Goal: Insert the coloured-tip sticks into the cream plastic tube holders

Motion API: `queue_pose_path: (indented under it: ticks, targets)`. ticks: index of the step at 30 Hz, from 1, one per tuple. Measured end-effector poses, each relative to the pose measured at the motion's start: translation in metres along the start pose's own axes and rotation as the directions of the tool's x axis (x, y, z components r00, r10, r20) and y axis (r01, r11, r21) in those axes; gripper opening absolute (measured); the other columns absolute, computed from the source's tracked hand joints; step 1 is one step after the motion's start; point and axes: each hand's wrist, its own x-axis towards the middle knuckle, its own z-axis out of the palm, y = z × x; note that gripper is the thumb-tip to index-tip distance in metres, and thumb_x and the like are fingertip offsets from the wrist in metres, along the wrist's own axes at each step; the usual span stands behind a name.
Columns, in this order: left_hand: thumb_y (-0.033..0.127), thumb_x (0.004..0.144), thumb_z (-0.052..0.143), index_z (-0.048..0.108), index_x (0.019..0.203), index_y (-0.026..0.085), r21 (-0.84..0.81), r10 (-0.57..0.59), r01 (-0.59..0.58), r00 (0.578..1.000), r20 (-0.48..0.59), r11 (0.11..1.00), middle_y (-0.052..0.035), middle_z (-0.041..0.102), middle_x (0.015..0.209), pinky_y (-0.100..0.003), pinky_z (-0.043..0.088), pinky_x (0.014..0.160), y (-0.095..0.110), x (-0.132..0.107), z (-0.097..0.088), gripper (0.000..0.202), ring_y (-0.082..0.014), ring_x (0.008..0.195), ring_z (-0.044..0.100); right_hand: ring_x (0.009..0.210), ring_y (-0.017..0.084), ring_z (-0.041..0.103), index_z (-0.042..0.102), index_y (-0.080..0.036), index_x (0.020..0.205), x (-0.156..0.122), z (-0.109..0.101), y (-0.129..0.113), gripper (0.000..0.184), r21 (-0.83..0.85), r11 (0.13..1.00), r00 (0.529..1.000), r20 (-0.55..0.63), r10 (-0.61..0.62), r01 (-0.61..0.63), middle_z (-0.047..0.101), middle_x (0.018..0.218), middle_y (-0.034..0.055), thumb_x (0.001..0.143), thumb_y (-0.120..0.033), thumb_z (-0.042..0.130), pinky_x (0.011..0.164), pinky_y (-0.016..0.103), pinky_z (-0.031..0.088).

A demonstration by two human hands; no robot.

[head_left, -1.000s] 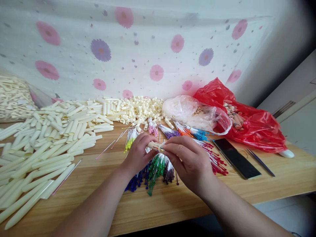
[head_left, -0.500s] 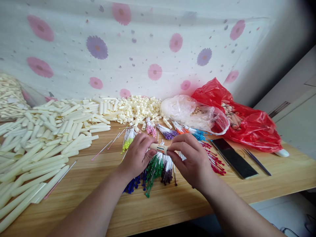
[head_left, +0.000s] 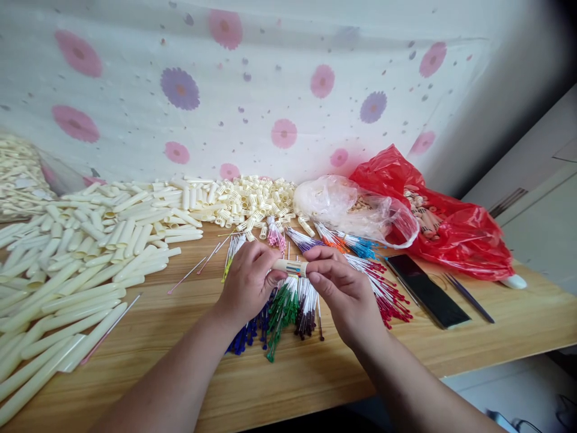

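Note:
Between my two hands lies a cream multicolour pen barrel, slotted, with coloured pieces showing in its slots. My left hand is closed around its left end. The thumb and fingers of my right hand pinch its right end. Below and around the hands lie bundles of thin white refills with coloured tips: green ones, dark maroon ones, blue ones and red ones. Pink-tipped refills and purple-tipped refills lie just beyond.
Long cream pen tubes are heaped at the left. Short slotted barrels lie piled at the back. To the right are a clear plastic bag, a red bag with parts in it, a black phone and dark tweezers.
The barrel has turned slightly in my hands. My right hand has shifted a little to the left and rotated, with its fingers still at the barrel's end.

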Motion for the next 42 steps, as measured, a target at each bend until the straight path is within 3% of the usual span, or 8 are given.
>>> queue_pose_path:
  ticks: [6, 9, 16, 22, 25, 31, 36, 42]
  targets:
    - [0.053, 0.089, 0.042, 0.057, 0.089, 0.018, -0.251, -0.26, 0.255, 0.966, 0.015, 0.934, -0.0022, 0.055, 0.078, -0.028, 0.041, 0.066, -0.017, 0.004, -0.003, 0.038, -0.0172, 0.072, 0.051, 0.096, 0.016, 0.057, 0.07, -0.026, 0.092, 0.006, -0.004, 0.007, 0.015, -0.024, 0.998, 0.996, -0.064, -0.055, 0.053, 0.06, 0.098, 0.0035, 0.085, -0.018, 0.059, 0.086, 0.033, 0.046]
    - [0.048, 0.08, 0.058, 0.055, 0.082, 0.018, -0.351, -0.54, 0.525, 0.84, 0.063, 0.775, 0.0026, 0.054, 0.067, -0.025, 0.039, 0.059, -0.032, 0.005, -0.003, 0.03, -0.0139, 0.061, 0.049, 0.081, 0.015, 0.059, 0.069, -0.02, 0.086, 0.013, 0.002, 0.011, 0.011, -0.273, 0.951, 0.962, 0.263, -0.07, 0.144, 0.063, 0.085, 0.0038, 0.083, -0.014, 0.061, 0.075, 0.029, 0.046]
    - [0.039, 0.071, 0.064, 0.061, 0.072, 0.017, -0.393, -0.68, 0.684, 0.712, 0.175, 0.615, 0.005, 0.05, 0.053, -0.024, 0.033, 0.05, -0.048, 0.003, 0.004, 0.023, -0.0123, 0.049, 0.045, 0.083, 0.018, 0.055, 0.069, -0.02, 0.08, 0.027, 0.047, 0.031, 0.015, -0.496, 0.631, 0.617, 0.786, 0.035, 0.597, 0.065, 0.085, 0.005, 0.085, -0.015, 0.056, 0.074, 0.029, 0.042]
    - [0.04, 0.069, 0.065, 0.06, 0.072, 0.016, -0.483, -0.713, 0.673, 0.688, 0.133, 0.559, 0.0047, 0.051, 0.054, -0.023, 0.033, 0.049, -0.053, 0.002, 0.007, 0.024, -0.0113, 0.048, 0.045, 0.084, 0.021, 0.053, 0.068, -0.017, 0.078, 0.035, 0.07, 0.04, 0.017, -0.381, 0.48, 0.392, 0.916, 0.082, 0.79, 0.064, 0.086, 0.0084, 0.085, -0.015, 0.053, 0.071, 0.031, 0.042]
    - [0.041, 0.07, 0.065, 0.059, 0.072, 0.016, -0.537, -0.717, 0.659, 0.684, 0.137, 0.526, 0.0058, 0.048, 0.051, -0.022, 0.032, 0.047, -0.052, 0.002, 0.006, 0.026, -0.01, 0.045, 0.043, 0.082, 0.019, 0.054, 0.065, -0.018, 0.075, 0.037, 0.064, 0.039, 0.017, -0.322, 0.633, 0.449, 0.893, -0.044, 0.704, 0.064, 0.084, 0.007, 0.084, -0.013, 0.052, 0.073, 0.031, 0.043]
    - [0.041, 0.074, 0.064, 0.056, 0.076, 0.016, -0.717, -0.691, 0.584, 0.695, 0.198, 0.382, 0.004, 0.052, 0.057, -0.021, 0.037, 0.044, -0.031, 0.008, -0.001, 0.027, -0.0081, 0.044, 0.046, 0.073, 0.012, 0.054, 0.06, -0.019, 0.074, 0.044, 0.04, 0.033, 0.007, 0.116, 0.986, 0.951, 0.301, 0.076, -0.116, 0.059, 0.08, -0.0007, 0.072, -0.021, 0.067, 0.069, 0.026, 0.044]
    - [0.04, 0.07, 0.072, 0.062, 0.08, 0.014, -0.809, -0.521, 0.532, 0.778, 0.351, 0.249, 0.0037, 0.055, 0.057, -0.02, 0.039, 0.046, -0.011, 0.006, 0.002, 0.03, -0.0078, 0.047, 0.049, 0.062, 0.01, 0.053, 0.059, -0.017, 0.066, 0.046, 0.034, 0.037, 0.018, 0.52, 0.727, 0.894, 0.246, 0.376, -0.449, 0.058, 0.063, -0.0047, 0.06, -0.022, 0.076, 0.065, 0.025, 0.041]
    - [0.037, 0.069, 0.073, 0.063, 0.077, 0.013, -0.775, -0.51, 0.58, 0.76, 0.404, 0.251, 0.0026, 0.059, 0.056, -0.019, 0.035, 0.043, -0.004, 0.004, 0.01, 0.027, -0.0066, 0.044, 0.045, 0.052, 0.01, 0.053, 0.06, -0.018, 0.067, 0.041, 0.036, 0.045, 0.021, 0.62, 0.62, 0.876, 0.303, 0.376, -0.481, 0.059, 0.061, -0.005, 0.06, -0.024, 0.079, 0.055, 0.025, 0.042]
